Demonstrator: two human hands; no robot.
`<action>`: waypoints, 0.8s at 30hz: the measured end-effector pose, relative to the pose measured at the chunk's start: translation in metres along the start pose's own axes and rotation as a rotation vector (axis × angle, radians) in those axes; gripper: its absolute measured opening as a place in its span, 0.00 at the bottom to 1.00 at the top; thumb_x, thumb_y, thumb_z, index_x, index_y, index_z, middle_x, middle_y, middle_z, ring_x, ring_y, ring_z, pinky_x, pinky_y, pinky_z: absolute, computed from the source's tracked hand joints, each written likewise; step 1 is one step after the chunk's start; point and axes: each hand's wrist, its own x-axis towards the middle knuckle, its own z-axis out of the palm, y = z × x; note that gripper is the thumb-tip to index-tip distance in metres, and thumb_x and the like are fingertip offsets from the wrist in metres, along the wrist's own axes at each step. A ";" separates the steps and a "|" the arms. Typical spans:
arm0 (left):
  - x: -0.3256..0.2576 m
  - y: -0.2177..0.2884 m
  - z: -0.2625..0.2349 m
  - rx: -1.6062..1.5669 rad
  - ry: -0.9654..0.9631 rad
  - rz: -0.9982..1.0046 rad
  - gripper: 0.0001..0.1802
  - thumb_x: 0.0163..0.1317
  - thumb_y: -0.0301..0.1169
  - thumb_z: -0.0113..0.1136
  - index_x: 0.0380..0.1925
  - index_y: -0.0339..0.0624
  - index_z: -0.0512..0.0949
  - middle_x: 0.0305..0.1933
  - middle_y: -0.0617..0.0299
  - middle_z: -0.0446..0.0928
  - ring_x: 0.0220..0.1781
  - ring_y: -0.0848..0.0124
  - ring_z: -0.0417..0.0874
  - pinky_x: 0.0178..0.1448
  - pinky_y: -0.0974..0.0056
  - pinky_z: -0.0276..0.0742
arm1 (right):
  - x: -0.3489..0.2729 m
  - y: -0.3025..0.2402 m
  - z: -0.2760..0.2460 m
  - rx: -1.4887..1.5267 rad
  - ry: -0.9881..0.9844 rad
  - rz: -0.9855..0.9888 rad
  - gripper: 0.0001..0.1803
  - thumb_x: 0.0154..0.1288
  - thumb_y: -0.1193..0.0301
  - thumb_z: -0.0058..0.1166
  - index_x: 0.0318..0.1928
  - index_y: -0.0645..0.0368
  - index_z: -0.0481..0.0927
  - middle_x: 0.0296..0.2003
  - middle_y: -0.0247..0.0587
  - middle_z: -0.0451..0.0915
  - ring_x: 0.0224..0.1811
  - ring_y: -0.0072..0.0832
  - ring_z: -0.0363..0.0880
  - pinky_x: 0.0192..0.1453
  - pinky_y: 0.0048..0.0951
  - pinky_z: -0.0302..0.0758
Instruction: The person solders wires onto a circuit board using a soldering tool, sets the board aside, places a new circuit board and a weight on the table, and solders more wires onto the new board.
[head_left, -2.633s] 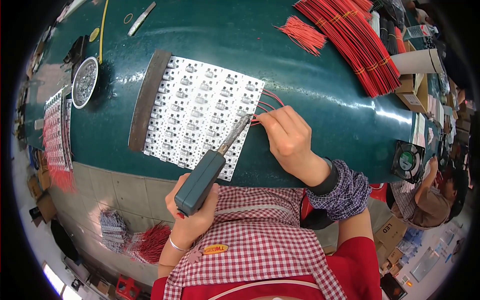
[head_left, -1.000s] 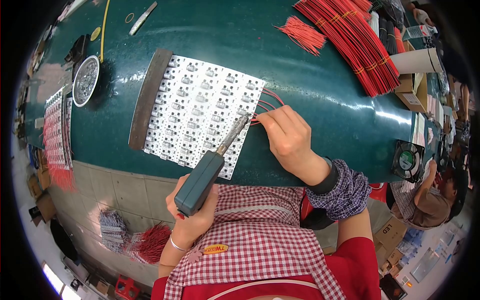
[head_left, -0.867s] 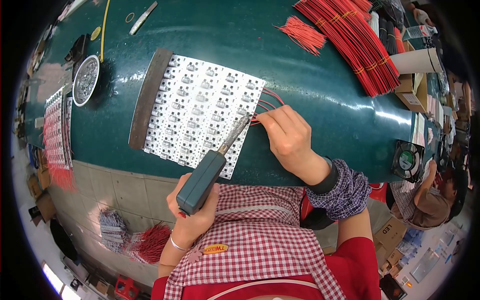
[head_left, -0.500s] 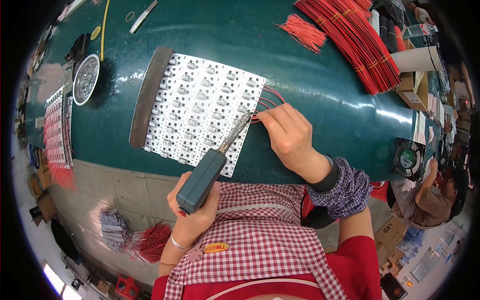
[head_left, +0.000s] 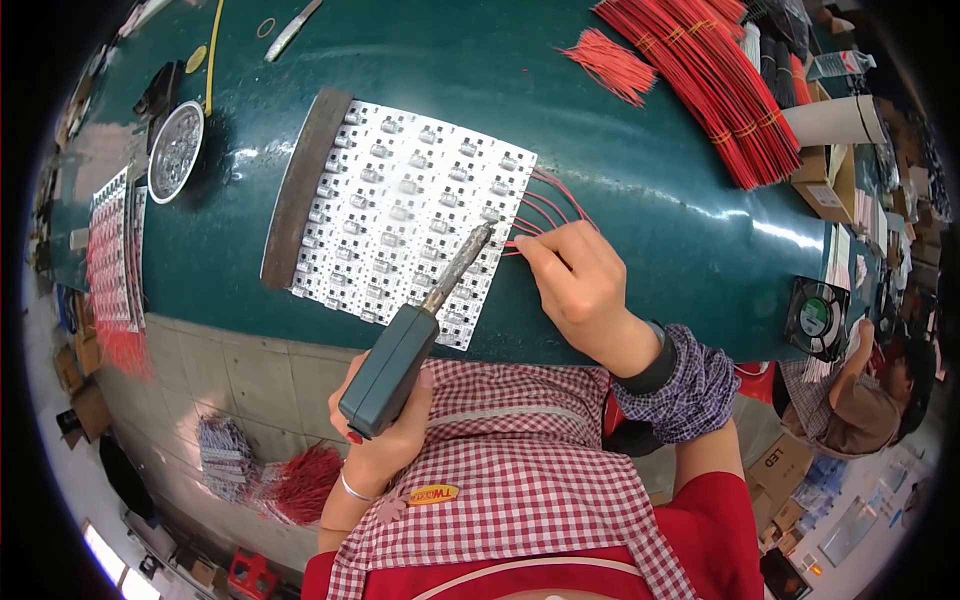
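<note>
Left hand [head_left: 385,420] has its grip wrapped tight around the dark green handle of a soldering iron [head_left: 420,335], tip resting on the near right edge of the white panel of little circuit boards [head_left: 405,215] that lies mid-surface on the green surface [head_left: 640,180]. Right hand [head_left: 580,285] is just right of the tip, fingers pinched shut on a thin red wire [head_left: 515,247], with a few more red wires [head_left: 555,195] fanning out from the panel's right edge. A big bundle of long red wires [head_left: 700,80] sits far right, a round metal dish [head_left: 176,150] far left, and a small fan [head_left: 818,317] at the right edge.
</note>
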 end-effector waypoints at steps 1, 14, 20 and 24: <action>0.001 0.001 -0.001 0.013 -0.016 0.014 0.11 0.50 0.16 0.68 0.36 0.27 0.83 0.38 0.48 0.84 0.31 0.66 0.86 0.35 0.67 0.81 | -0.003 -0.001 0.001 0.010 -0.009 0.000 0.14 0.48 0.78 0.61 0.39 0.62 0.80 0.29 0.36 0.75 0.31 0.31 0.76 0.31 0.30 0.71; -0.004 0.000 -0.003 0.033 -0.060 0.002 0.12 0.50 0.16 0.68 0.37 0.27 0.83 0.39 0.48 0.83 0.32 0.66 0.86 0.35 0.68 0.81 | -0.004 0.000 0.002 -0.020 -0.016 -0.034 0.13 0.48 0.78 0.61 0.38 0.59 0.80 0.27 0.34 0.73 0.28 0.29 0.74 0.28 0.30 0.66; -0.003 0.002 -0.003 0.040 -0.070 0.017 0.11 0.50 0.16 0.68 0.36 0.27 0.82 0.38 0.50 0.83 0.30 0.67 0.85 0.34 0.68 0.79 | -0.004 0.000 0.002 -0.029 -0.021 -0.047 0.12 0.49 0.78 0.61 0.38 0.59 0.81 0.27 0.34 0.73 0.28 0.29 0.74 0.28 0.29 0.66; -0.003 0.001 -0.003 0.041 -0.077 0.020 0.10 0.51 0.16 0.68 0.35 0.28 0.82 0.37 0.52 0.82 0.29 0.69 0.84 0.33 0.69 0.78 | -0.003 0.000 0.002 -0.031 -0.021 -0.048 0.12 0.49 0.78 0.61 0.38 0.60 0.81 0.28 0.34 0.73 0.28 0.28 0.74 0.28 0.29 0.66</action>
